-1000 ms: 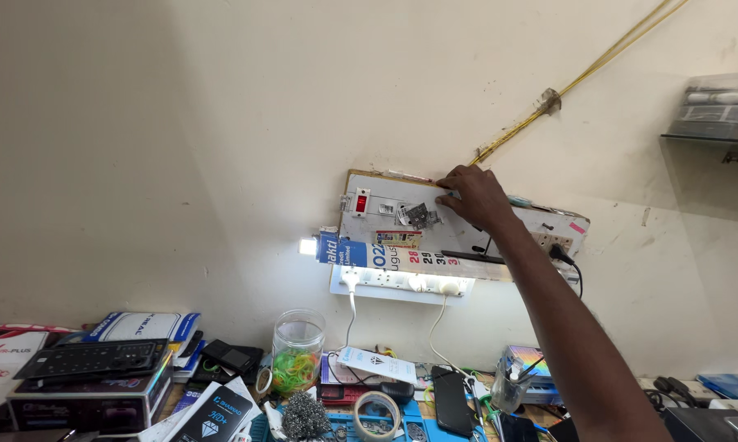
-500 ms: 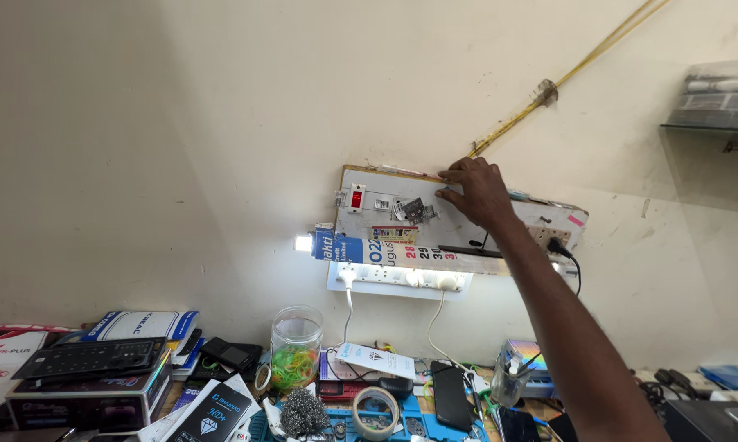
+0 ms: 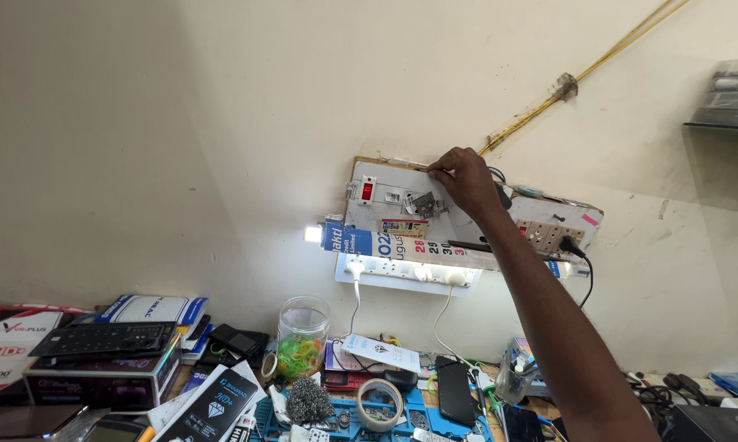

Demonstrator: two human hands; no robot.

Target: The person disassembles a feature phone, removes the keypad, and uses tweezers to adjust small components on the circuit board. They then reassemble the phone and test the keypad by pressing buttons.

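A: What's biggest here?
B: Bare wall, open above and left of the switchboard (image 3: 401,200), mounted above a white power strip (image 3: 401,272).
A: And the right hand (image 3: 464,176)?
B: Raised, fingers pinched narrow at the board's top edge; what they grip, I cannot tell.
A: Below?
B: A crowded bench: plastic jar (image 3: 302,337), tape roll (image 3: 380,403).

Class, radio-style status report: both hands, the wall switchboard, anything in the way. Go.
Right hand raised, fingertips pinched at top edge of wall switchboard. Left hand out of view. Calendar strip and black plug hang below; nothing blocks the hand.
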